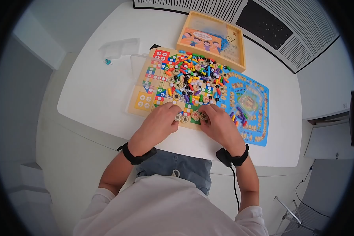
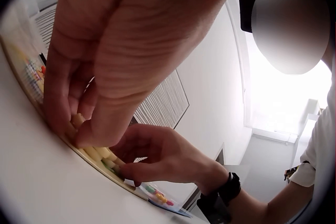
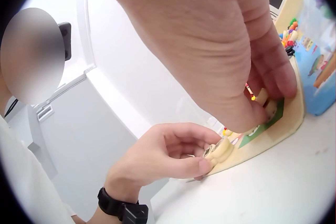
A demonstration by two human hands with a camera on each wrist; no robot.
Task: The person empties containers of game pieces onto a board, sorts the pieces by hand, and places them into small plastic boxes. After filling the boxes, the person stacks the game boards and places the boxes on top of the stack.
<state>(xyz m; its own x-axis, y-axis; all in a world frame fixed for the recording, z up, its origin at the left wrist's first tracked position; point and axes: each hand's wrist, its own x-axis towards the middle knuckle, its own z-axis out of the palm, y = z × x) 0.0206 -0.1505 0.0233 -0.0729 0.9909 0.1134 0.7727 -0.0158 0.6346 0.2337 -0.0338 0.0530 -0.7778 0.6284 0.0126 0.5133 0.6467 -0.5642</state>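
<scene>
At the near edge of a colourful game board (image 1: 145, 100), my left hand (image 1: 157, 122) pinches a round wooden xiangqi piece (image 2: 79, 120) between thumb and fingers. More such pieces (image 3: 224, 148) lie close beside its fingertips. To the right, my right hand (image 1: 220, 124) has thumb and fingertips on another xiangqi piece (image 1: 203, 117), near the board's green corner area (image 3: 262, 129). Between the hands lie xiangqi pieces (image 1: 195, 115) with red and dark markings. The curled fingers partly hide the pieces they hold.
A heap of coloured pegs and pieces (image 1: 196, 74) covers the board's middle. Behind stands a wooden box (image 1: 244, 59) with an orange booklet (image 1: 200, 40). A blue board (image 1: 259, 122) with a clear container (image 1: 251, 98) lies right; clear plastic trays (image 1: 124, 47) lie left.
</scene>
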